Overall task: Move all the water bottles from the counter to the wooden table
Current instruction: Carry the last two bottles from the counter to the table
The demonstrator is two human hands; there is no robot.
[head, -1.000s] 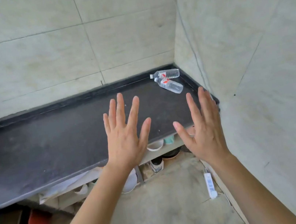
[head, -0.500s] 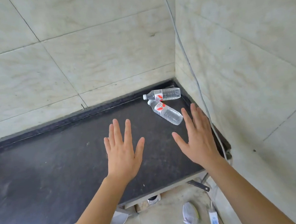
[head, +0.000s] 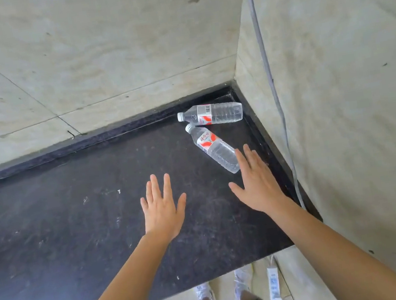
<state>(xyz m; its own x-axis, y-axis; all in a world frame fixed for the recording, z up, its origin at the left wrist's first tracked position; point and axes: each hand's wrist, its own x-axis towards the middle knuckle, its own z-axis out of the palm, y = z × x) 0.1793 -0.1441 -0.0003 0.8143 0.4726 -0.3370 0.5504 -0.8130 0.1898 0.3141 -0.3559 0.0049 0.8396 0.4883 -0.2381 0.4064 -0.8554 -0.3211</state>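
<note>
Bare bench (head: 61, 221) lies open before my left grip (head: 162, 211). My right grip (head: 257, 182) has the near bottle (head: 213, 147) just ahead, the far bottle (head: 214, 114) beyond, side wall (head: 351, 101) and cable (head: 267, 62) close right.

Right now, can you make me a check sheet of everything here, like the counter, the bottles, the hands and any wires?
Surface: dark counter, scuffed, set into a tiled corner.
Job's things: two, both lying on their sides in the far right corner. The far bottle lies along the back wall. The near bottle lies slanted, its cap toward the far one.
Clutter: nothing seen.
Hands: left hand open, fingers spread, over the counter. Right hand open, its fingertips overlapping the near bottle's base; contact cannot be told.
Cables: grey cable runs down the right wall; white power strip lies on the floor.
Surroundings: pale tiled walls; the person's white shoes below the counter edge.
</note>
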